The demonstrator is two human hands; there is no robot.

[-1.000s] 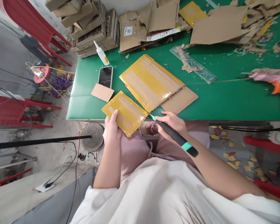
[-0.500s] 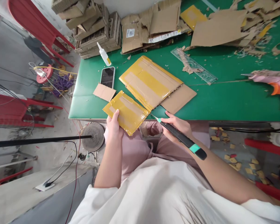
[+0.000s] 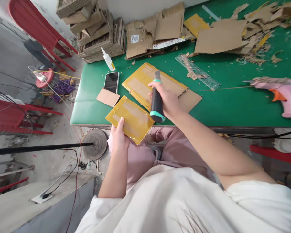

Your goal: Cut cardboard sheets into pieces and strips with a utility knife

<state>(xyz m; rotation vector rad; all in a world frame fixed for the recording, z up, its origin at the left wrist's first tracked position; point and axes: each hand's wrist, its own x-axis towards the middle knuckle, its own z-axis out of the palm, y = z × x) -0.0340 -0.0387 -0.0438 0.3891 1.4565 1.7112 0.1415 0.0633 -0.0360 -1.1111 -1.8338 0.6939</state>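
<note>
In the head view, the left hand (image 3: pixel 119 134) grips a small rectangular panel of brown cardboard covered in glossy yellow tape (image 3: pixel 131 119), thumb flat on its upper face and the other fingers mostly hidden beneath. This panel is held at the near edge of the green-topped counter (image 3: pixel 232 110), partly over the person's lap. The right hand (image 3: pixel 168 100) has its fingers closed around a black cutter with mint-green trim (image 3: pixel 156 100), its grey blade end directed away from the person. The cutter is above a larger yellow-taped brown cardboard panel (image 3: pixel 135 76); whether the blade touches that surface is hard to tell from this angle. A plain brown cardboard sheet (image 3: pixel 191 100) sticks out from under the larger panel's right side.

To the left of the larger panel lies a dark-screened phone with a pale rim (image 3: pixel 111 82), its lower end overlapped by a small light-brown cardboard rectangle (image 3: pixel 108 97), and just beyond it is a translucent white bottle with a pointed nozzle (image 3: pixel 108 61). On the other side, a clear plastic ruler (image 3: pixel 208 79) lies beneath a torn brown cardboard strip (image 3: pixel 190 69), and farther right rests a pink glue gun with an orange trigger (image 3: pixel 287 94)
</note>
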